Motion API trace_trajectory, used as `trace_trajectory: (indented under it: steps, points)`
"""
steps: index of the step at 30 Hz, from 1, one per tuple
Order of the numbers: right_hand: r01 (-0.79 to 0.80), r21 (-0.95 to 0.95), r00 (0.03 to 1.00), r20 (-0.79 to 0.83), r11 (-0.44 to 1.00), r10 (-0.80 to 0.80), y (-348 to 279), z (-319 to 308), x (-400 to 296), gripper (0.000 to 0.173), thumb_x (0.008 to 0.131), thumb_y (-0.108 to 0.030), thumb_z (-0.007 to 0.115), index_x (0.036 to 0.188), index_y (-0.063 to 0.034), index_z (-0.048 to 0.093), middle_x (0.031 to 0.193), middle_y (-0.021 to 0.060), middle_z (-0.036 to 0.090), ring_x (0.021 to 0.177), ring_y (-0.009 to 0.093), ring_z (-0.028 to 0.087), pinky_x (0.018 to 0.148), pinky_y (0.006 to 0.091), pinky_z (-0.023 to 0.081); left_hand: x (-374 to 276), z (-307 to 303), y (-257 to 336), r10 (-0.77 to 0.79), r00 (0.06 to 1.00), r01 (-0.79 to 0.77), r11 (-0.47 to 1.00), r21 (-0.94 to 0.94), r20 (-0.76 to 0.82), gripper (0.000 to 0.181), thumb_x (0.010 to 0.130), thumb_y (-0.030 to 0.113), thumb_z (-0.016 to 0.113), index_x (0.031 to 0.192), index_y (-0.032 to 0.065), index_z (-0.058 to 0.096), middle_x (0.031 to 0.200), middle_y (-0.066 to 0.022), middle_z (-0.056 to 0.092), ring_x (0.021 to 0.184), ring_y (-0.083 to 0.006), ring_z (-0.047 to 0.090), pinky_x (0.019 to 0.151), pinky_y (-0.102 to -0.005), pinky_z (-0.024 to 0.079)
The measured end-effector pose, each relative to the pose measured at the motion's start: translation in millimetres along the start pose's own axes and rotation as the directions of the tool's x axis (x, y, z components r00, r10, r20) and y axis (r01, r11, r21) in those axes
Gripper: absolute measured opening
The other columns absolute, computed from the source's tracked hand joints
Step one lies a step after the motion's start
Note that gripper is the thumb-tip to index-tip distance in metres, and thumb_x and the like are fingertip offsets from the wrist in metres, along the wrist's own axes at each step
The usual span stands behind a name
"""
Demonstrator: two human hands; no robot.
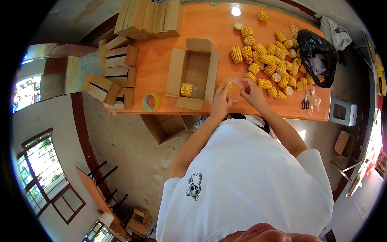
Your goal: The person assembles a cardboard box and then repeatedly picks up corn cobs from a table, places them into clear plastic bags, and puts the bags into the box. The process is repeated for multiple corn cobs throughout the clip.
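Observation:
My left hand (221, 101) grips a clear plastic bag (234, 84) near the table's front edge. A piece of corn on the cob (224, 83) shows beside my left fingers, apparently inside the bag. With thumb and fingertips, my right hand (253, 93) pinches the bag's other side. Just left of my hands stands an open cardboard box (198, 65). One bagged corn piece (187, 89) lies at its near end. To the right, many cut corn pieces (273, 62) are spread in a loose heap, the closest almost touching my right hand.
A yellow tape roll (151, 102) and folded cartons (121, 66) occupy the left of the orange table (157, 63). Stacked boxes (148, 18) stand behind. A black plastic bag (319, 57), scissors (305, 102) and loose clear bags (314, 101) lie right. An open carton (166, 127) sits below the front edge.

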State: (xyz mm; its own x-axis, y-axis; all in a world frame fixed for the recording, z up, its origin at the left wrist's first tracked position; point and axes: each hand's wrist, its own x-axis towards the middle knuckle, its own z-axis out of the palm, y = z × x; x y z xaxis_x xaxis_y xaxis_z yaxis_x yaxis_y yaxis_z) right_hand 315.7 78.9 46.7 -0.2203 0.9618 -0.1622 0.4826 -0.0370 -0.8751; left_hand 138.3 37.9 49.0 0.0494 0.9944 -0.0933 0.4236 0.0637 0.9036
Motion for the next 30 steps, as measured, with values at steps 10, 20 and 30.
trace_trajectory:
  steps: [10, 20, 30]
  points:
    - [0.448, -0.409, 0.857, -0.056, 0.795, -0.512, -47, -12, 0, 0.033, 0.071, -0.004, 0.066, 0.103, -0.0111, 0.063, 0.104, 0.0106, 0.058, 0.101, 0.027, 0.054, 0.084, 0.0361, 0.045, 2, -10, 8, 0.023, 0.998, -0.023, 1.000, -0.008, -0.054, 0.054, 0.074, -0.006, 0.054, 0.127, -0.0070, 0.048, 0.117, -0.0165, 0.052, 0.069, -0.0167, 0.053, 0.066, -0.0269, 0.047]
    - [0.415, -0.605, 0.894, 0.131, 0.680, -0.429, 1, 43, 40, 0.052, 0.057, -0.008, 0.074, 0.107, -0.0180, 0.063, 0.140, 0.0117, 0.037, 0.134, 0.033, 0.028, 0.103, 0.0483, 0.029, 3, -7, 3, 0.018, 0.998, -0.012, 0.996, 0.091, -0.067, 0.055, 0.075, -0.004, 0.052, 0.130, -0.0057, 0.045, 0.122, -0.0192, 0.050, 0.072, -0.0237, 0.058, 0.069, -0.0313, 0.049]
    - [0.247, -0.698, 0.960, 0.082, 0.672, -0.267, -17, 30, 29, 0.049, 0.056, -0.020, 0.079, 0.100, -0.0038, 0.063, 0.127, 0.0147, 0.044, 0.133, 0.035, 0.028, 0.107, 0.0530, 0.023, 1, 0, 2, 0.052, 0.988, -0.038, 0.995, 0.096, -0.147, 0.052, 0.074, -0.003, 0.054, 0.125, -0.0070, 0.049, 0.120, -0.0196, 0.051, 0.073, -0.0227, 0.058, 0.069, -0.0301, 0.049]
